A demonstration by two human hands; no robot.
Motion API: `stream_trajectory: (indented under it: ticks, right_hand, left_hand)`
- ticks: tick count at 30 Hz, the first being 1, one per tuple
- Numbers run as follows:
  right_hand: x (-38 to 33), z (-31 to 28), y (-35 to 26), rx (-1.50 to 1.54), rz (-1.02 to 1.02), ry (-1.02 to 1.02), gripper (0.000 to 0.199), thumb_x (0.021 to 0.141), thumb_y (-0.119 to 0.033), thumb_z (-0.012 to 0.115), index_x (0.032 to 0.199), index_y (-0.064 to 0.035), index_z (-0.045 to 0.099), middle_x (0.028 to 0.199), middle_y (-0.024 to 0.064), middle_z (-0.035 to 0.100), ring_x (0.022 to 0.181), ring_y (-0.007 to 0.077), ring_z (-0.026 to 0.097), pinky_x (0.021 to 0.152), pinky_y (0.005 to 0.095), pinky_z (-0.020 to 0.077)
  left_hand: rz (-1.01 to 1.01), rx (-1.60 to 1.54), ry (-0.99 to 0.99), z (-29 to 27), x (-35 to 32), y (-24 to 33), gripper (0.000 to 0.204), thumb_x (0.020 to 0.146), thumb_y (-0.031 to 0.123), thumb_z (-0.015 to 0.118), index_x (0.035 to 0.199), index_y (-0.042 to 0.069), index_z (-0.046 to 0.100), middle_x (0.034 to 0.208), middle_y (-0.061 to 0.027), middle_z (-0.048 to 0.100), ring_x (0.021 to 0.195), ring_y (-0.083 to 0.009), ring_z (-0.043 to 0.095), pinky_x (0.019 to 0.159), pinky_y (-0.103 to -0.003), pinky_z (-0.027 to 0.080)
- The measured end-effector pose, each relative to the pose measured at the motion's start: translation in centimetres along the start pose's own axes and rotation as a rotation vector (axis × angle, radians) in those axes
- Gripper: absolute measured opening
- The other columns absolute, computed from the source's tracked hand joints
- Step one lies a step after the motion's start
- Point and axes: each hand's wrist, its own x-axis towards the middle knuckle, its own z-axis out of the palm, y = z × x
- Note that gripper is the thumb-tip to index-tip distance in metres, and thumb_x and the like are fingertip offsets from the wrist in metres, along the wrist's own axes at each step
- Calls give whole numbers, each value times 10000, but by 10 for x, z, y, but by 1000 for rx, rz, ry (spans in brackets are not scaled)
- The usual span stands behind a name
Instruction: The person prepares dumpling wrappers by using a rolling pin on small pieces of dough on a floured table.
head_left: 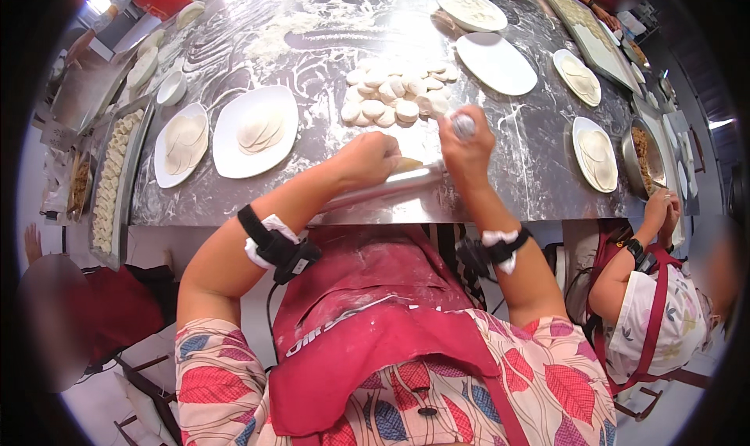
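Observation:
My left hand point(369, 161) is closed, its fingers pinching the edge of a thin piece of dough point(407, 165). Most of that dough is hidden by the hand. My right hand point(469, 145) is wrapped round a rod with a rounded grey end point(462, 126); its lower part is hidden in the fist. Between and below both hands, a shiny metal cylinder point(391, 188) slants along the table; whether it joins the rod, I cannot tell. Just beyond the hands lies a cluster of small, floured dough discs point(391, 94).
The floured metal table point(328, 126) bears white plates with rolled wrappers point(262, 130) at left and right. A bare oval plate point(497, 63) is further back. A tray of dumplings point(117, 176) lines the left edge. A filling bowl point(644, 157) and co-worker's hands point(662, 210) are right.

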Motion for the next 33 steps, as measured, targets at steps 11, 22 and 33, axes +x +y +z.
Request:
stream_trajectory:
  ticks: [11,22,33]
  right_hand:
    - [-43,-32,-1,115,180,-58,229,750,7,728,854,-46,532,691,53,549,598,105,536,531,263,442]
    - [-42,-34,0,98,181,-50,234,743,15,726,871,-40,538,728,61,540,620,110,519,560,261,445]
    - [-52,-50,-21,216,339,-106,193,796,7,720,854,-37,541,759,13,537,613,68,500,538,222,414]
  left_hand:
    - [-38,-119,-77,-1,-2,-12,173,794,141,621,863,-14,653,824,-191,660,810,-298,636,734,-377,492]
    - [79,18,26,3,11,-6,187,815,145,634,823,-41,615,732,-157,634,680,-242,618,630,-379,479]
    - [-258,-644,-63,-15,-17,-5,82,812,-12,593,890,10,578,776,-37,568,684,-110,557,572,-250,480]
